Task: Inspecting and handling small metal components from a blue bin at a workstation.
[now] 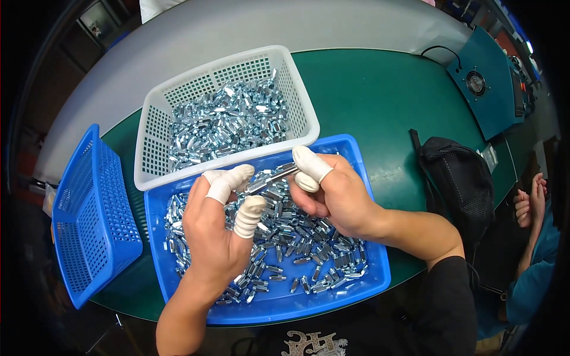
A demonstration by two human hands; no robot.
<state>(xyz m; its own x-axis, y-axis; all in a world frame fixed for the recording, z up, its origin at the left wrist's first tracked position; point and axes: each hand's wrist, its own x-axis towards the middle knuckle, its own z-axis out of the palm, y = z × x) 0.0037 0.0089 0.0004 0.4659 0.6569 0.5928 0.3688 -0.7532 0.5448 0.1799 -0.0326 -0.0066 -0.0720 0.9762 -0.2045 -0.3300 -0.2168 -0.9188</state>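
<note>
Over the blue tray (267,315), my left hand (214,237) and my right hand (350,199) face each other, white finger cots on several fingers. My right thumb and forefinger pinch one end of a slim, shiny metal piece. Its other end meets a hexagonal metal standoff (256,186) between my left thumb and forefinger; whether the two are joined is hard to tell. Below my hands, many loose silvery hex standoffs (312,248) lie scattered in the tray.
Behind the tray stands a white perforated basket (310,127) full of similar standoffs (228,121). To the left, a blue perforated basket (122,204) is tilted on its side. A black bag (457,178) and a teal box with a fan (487,83) are at right, near another person's hands (530,199).
</note>
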